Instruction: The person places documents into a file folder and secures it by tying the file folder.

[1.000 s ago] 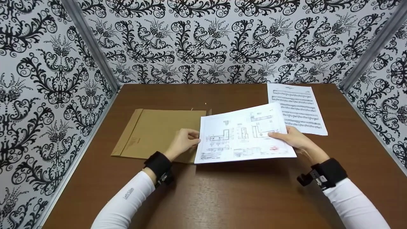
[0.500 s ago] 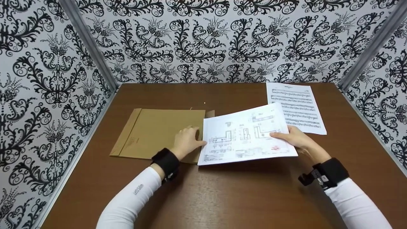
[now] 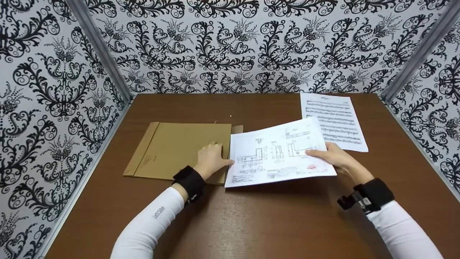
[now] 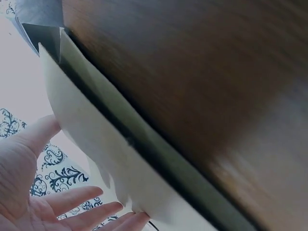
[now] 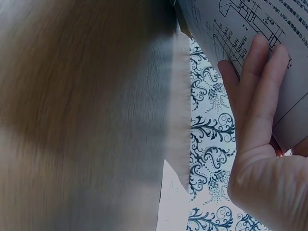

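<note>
A brown cardboard envelope (image 3: 183,151) lies flat on the left of the table. My left hand (image 3: 211,160) rests on its right part, fingers spread over the upper face and thumb reaching toward the paper edge. In the left wrist view the envelope's mouth (image 4: 130,139) gapes, with the left fingers (image 4: 82,199) against its outer face. My right hand (image 3: 334,158) grips a stack of technical drawings (image 3: 273,169) by its right side, thumb on top. Its fingers (image 5: 257,91) lie along the printed underside. The stack's left edge sits right at the envelope's mouth, its right side raised.
A sheet of music (image 3: 337,118) lies at the back right of the brown table (image 3: 266,223), partly covered by the drawings. A flap of the envelope (image 3: 237,128) shows behind the stack. Patterned walls (image 3: 230,46) stand at the back and sides.
My left hand has let go of the drawings' left edge and settled on the envelope with its fingers spread. The drawings have shifted slightly right, still in my right hand.
</note>
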A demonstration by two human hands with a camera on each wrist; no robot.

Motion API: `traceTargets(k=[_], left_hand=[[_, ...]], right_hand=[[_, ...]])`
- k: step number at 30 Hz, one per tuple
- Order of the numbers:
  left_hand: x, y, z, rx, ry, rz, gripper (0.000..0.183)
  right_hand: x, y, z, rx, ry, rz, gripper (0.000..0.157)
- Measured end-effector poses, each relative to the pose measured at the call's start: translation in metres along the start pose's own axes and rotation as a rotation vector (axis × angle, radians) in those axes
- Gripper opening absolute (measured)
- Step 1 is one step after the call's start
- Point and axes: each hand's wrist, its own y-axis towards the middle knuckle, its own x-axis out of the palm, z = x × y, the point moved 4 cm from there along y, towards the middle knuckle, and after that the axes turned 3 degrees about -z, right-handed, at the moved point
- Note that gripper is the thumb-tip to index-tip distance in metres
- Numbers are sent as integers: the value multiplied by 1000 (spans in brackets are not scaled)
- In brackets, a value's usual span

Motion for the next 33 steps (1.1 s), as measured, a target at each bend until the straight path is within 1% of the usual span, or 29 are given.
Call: traceTargets(k=[4,8,10,14,18,21,22,24,26,28,30,33], left_hand=[[0,0,1,-4,10,2,70],[-2,1,3,-3,8,3,60],[-5,1,5,3,5,8,52],[-10,2,10,22,-26,13,31],[-14,1,15,41,-56,29,19],[-17,1,17,30,-51,46,8],[-18,1,17,24,-51,48,7],[-20,1,18,17,-40,49,15],[-22,0,19,14,-36,45,17],[-25,0,20,23,-29,44,15],[-28,-1,21,30,-19,44,10],[-31,-3,23,37,-19,47,9]], right_hand=[[0,4,0,0,-8,-4,49],[0,8,2,0,13,3,48],[-1,10,4,-1,19,9,47],[-3,12,8,-8,42,14,42],[-2,13,11,-8,76,18,32],[-1,15,12,1,94,18,28],[-1,16,12,4,94,14,29],[0,18,11,8,91,11,31],[0,18,9,7,88,10,33],[1,18,8,2,90,4,34],[1,18,7,-5,98,1,35],[2,20,6,-14,106,-9,38]])
